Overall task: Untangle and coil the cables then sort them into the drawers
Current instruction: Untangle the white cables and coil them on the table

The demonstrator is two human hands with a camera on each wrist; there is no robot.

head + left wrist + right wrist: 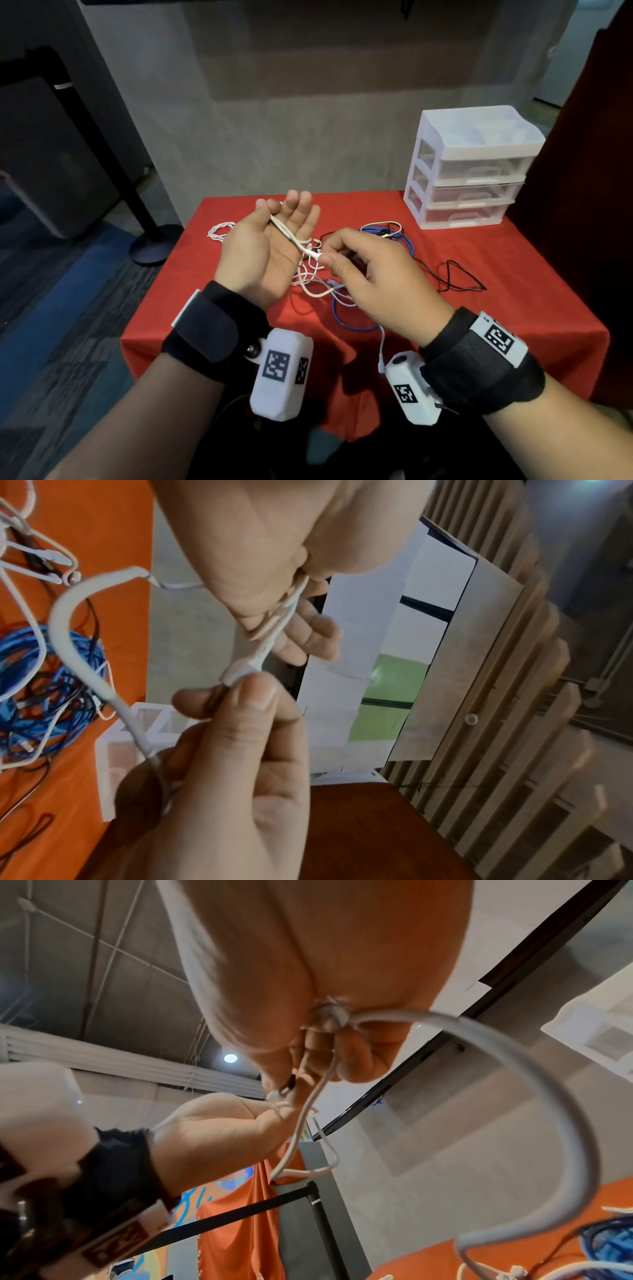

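Observation:
A white cable (291, 236) stretches from my left hand (274, 222) to my right hand (325, 257), both raised above the red table (479, 325). The left palm faces up with fingers straight, and its thumb pins the cable against the palm. My right thumb and forefinger pinch the cable's white plug (240, 672). The rest of the cable (65, 610) loops down to the tangle. A blue cable (349, 318), a thin black cable (459, 274) and a twisted white cable (219, 229) lie on the cloth. The white three-drawer unit (469, 168) stands at the back right, its drawers closed.
The table's left edge is close to my left wrist, with carpet below. A black post with a round base (154, 246) stands on the floor to the left. A dark red panel (582, 205) rises just right of the drawers.

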